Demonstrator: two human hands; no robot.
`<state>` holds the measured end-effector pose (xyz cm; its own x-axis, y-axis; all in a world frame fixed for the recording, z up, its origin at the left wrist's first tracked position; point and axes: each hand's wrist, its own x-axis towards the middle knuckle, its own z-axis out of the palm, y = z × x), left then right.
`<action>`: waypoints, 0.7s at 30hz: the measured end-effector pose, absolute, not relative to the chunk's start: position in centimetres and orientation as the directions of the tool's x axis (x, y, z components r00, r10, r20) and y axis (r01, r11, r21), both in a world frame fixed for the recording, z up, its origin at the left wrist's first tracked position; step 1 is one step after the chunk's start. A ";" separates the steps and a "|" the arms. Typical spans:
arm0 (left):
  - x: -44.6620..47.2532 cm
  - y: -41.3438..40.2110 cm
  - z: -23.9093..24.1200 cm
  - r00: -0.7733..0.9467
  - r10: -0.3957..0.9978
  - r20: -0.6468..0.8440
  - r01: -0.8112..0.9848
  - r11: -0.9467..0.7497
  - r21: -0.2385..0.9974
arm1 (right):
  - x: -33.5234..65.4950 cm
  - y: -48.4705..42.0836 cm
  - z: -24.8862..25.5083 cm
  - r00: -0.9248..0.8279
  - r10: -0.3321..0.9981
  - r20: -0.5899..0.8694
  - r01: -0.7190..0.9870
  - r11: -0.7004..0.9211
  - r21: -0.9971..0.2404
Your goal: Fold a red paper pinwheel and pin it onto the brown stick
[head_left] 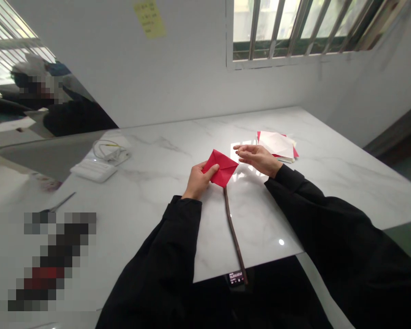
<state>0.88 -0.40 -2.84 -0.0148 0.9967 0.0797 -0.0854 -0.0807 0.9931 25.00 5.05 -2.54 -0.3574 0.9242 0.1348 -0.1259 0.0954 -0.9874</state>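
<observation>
My left hand [199,179] pinches a folded piece of red paper [224,171], its thumb pressed on the top face near the left corner. Crease lines cross the paper, which is held above the white marbled table [164,183]. My right hand [255,157] is just right of the paper, fingers apart and holding nothing, not touching it. Under the paper a thin brown stick [231,224] runs toward me and past the table's front edge. The stick's far end is hidden behind the paper.
A stack of red and cream paper sheets [277,145] lies at the back right. To the left are a white box [93,170], a coiled cable [109,150] and scissors [60,203]. A small lit screen [236,277] shows below the table edge. Another person [71,100] is at the far left.
</observation>
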 end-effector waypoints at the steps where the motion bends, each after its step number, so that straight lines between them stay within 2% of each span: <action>1: 0.9 -0.5 -2.8 0.001 0.996 0.085 -0.070 -0.085 0.994 | 24.8 4.9 -2.6 -0.402 0.901 0.161 -0.117 0.124 -0.985; 7: 0.8 -0.6 -2.7 0.064 0.996 0.064 -0.057 -0.060 0.997 | 23.1 4.0 -2.7 -0.558 0.797 0.231 -0.018 0.267 -0.964; 21: 0.6 -0.6 -2.9 0.096 0.990 0.103 -0.005 -0.103 0.995 | 21.5 2.9 -2.8 -0.509 0.787 0.349 0.130 0.471 -0.872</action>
<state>0.59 -0.57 -2.87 0.0961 0.9900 0.1033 -0.0051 -0.1033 0.9946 21.46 2.89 -2.84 -0.5086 0.7871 0.3491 0.1301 0.4710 -0.8725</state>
